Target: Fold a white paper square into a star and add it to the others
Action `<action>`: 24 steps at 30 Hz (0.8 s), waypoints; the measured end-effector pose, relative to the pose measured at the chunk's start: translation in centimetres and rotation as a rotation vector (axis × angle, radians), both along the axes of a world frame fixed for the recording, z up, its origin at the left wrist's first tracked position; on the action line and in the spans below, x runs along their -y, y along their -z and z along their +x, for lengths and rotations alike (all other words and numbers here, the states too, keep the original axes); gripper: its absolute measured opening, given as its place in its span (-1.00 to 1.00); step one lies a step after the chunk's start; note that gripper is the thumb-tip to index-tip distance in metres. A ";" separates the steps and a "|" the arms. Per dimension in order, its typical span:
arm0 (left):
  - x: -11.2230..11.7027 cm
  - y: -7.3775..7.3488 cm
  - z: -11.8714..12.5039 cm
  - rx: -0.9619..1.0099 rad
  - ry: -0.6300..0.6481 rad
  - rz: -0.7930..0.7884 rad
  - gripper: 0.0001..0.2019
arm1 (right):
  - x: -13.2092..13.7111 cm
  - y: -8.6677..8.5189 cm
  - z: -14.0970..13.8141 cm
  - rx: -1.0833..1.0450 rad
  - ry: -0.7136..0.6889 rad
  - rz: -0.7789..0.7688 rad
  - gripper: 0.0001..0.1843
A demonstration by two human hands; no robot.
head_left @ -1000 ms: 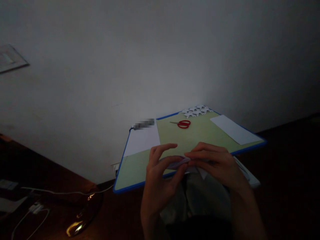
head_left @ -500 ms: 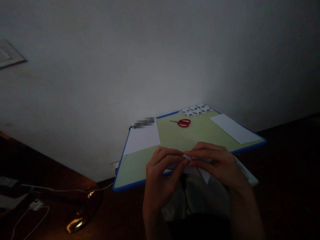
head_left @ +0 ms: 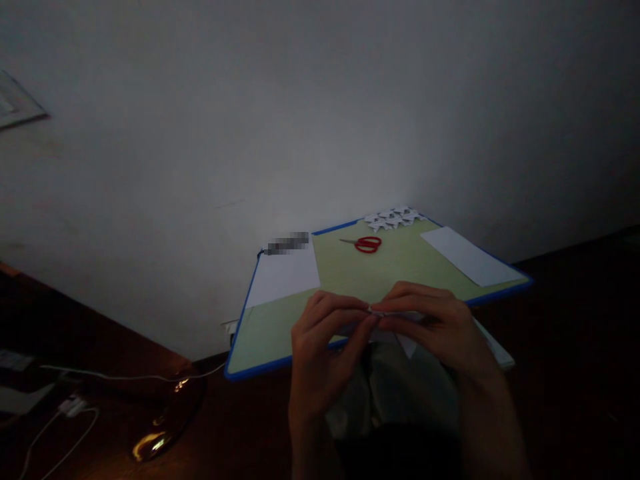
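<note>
Between my fingertips, just past the near edge of the table, is a folded piece of white paper [head_left: 407,345]. My left hand [head_left: 326,340] pinches its left side with thumb and fingers. From the other side my right hand [head_left: 434,323] grips it, thumb below and fingers on top. The fingertips of both hands meet at the paper's middle and cover most of it. A pointed white corner hangs down below my right fingers.
The green table [head_left: 370,270] has a blue rim. On it lie red-handled scissors [head_left: 367,245], several folded white paper pieces [head_left: 393,218] at the back, a white sheet [head_left: 285,277] at left and another paper stack [head_left: 470,257] at right. A white cable [head_left: 135,380] runs at lower left.
Both hands keep their pinch on the paper. The hanging corner has risen slightly and shows less below my right fingers. The camera view has shifted a little.
</note>
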State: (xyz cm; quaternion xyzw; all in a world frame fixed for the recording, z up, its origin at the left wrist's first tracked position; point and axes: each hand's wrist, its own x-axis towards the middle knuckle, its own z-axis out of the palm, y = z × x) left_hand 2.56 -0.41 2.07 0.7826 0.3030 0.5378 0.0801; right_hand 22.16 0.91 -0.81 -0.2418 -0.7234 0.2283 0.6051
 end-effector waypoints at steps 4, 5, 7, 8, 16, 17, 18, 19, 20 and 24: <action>0.0 0.0 0.0 0.003 -0.006 -0.002 -0.89 | 0.1 0.1 0.0 0.009 0.012 0.002 -0.77; 0.0 0.0 0.0 0.002 -0.006 -0.007 -0.89 | 0.1 0.1 -0.1 0.009 0.015 0.001 -0.78; -0.1 0.1 0.0 0.001 -0.009 -0.018 -0.89 | 0.1 0.1 -0.1 0.008 0.020 -0.008 -0.78; -0.1 0.1 0.0 0.000 -0.010 -0.020 -0.89 | 0.0 0.1 -0.2 0.008 0.023 -0.014 -0.78; -0.2 0.1 0.1 0.009 -0.019 -0.038 -0.90 | 0.0 0.1 -0.3 -0.006 0.028 -0.031 -0.82; -0.2 0.1 0.1 0.013 -0.016 -0.042 -0.90 | 0.0 0.1 -0.3 -0.009 0.029 -0.028 -0.83; -0.1 0.2 0.0 0.018 -0.017 -0.049 -0.90 | 0.0 0.1 -0.3 -0.012 0.036 -0.024 -0.85; -0.1 0.2 -0.1 0.026 -0.024 -0.063 -0.90 | 0.0 0.1 -0.2 -0.016 0.050 -0.019 -0.86; -0.1 0.4 -0.3 0.037 -0.033 -0.085 -0.90 | 0.0 0.1 -0.2 -0.021 0.072 -0.014 -0.87; -0.2 1.1 -1.1 0.124 -0.051 -0.200 -0.75 | 0.1 0.1 0.0 -0.026 0.165 0.011 -0.88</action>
